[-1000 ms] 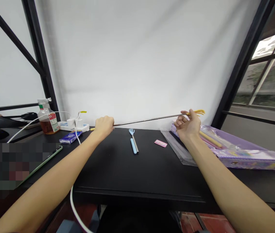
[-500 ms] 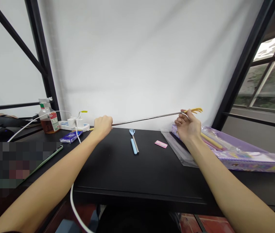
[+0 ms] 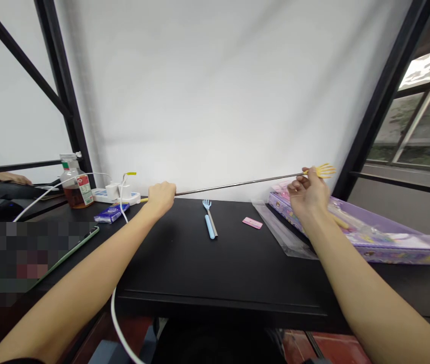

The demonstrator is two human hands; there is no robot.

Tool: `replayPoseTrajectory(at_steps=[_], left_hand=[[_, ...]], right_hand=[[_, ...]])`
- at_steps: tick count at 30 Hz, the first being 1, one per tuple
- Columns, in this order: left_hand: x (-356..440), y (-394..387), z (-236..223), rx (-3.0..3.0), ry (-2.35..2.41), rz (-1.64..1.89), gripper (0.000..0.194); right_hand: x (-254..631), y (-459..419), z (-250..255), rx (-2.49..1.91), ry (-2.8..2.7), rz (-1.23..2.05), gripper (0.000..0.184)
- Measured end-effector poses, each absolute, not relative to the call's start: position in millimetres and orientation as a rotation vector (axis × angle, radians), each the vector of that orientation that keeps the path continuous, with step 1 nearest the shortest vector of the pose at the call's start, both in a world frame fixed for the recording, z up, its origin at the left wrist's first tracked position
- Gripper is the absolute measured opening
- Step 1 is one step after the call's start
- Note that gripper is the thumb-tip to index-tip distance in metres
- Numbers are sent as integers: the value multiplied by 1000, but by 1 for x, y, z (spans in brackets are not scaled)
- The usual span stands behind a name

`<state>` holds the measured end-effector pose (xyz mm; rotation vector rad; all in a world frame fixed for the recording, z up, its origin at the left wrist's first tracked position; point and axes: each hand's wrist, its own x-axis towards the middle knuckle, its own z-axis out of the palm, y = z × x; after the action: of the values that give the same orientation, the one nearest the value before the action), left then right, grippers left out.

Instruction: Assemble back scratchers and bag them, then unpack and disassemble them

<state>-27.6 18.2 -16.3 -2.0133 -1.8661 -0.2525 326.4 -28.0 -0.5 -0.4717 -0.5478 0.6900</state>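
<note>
Stretched between my hands above the black desk (image 3: 215, 268) is a telescopic back scratcher (image 3: 238, 184) with a thin metal rod and a yellow claw head. My left hand (image 3: 163, 197) is closed around its handle end; a bit of yellow handle pokes out to the left of the fist. At the other end, my right hand (image 3: 309, 192) pinches the rod just below the claw, which fans out beyond the fingers. Between my arms, a light blue back scratcher (image 3: 210, 222), collapsed short, lies on the desk. A small pink card (image 3: 252, 223) rests to its right.
At right lie a purple box (image 3: 397, 253) with wrapped items and a clear plastic sleeve (image 3: 287, 237). On the left are a bottle (image 3: 76, 187), a power strip (image 3: 135, 198), a blue packet (image 3: 111, 213), a white cable (image 3: 118, 318) and a green-edged device (image 3: 73, 253). Another person's hand (image 3: 13, 178) shows far left.
My right hand has moved to the right with the claw head, and the metal rod between my hands is longer. My left hand stayed in place. Another person's hand has appeared at far left.
</note>
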Motion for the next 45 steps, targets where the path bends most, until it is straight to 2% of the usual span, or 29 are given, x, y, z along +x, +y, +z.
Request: replayPoseTrajectory(at_steps=[7,11,16,23,32,40,45], left_hand=[[-43,21,-16,-2019,-1897,-303,31],[-33,17,-14,-2121,-1732,-337,31],[-31,18,-16,-2322,-1273,-477,30],[-17,10,-19,-2432,-1010,-591,33],[26,-24,-26,-2498,-887,-549,27],[37,-22,-31,-2478,-954,-672,29],[34,-23,-25,-2507,-994,-623,28]], right_hand=[[356,-26,-2,-525,-405,589,31],[345,-28,-3,-557,-541,691,22],[340,-32,-3,-533,-827,836,13],[313,-34,-18,-765,-1243,869,33],[238,-46,-42,-929,-1764,713,37],[235,-40,-40,-911,-1705,697,39],[231,-41,-41,-937,-1656,787,34]])
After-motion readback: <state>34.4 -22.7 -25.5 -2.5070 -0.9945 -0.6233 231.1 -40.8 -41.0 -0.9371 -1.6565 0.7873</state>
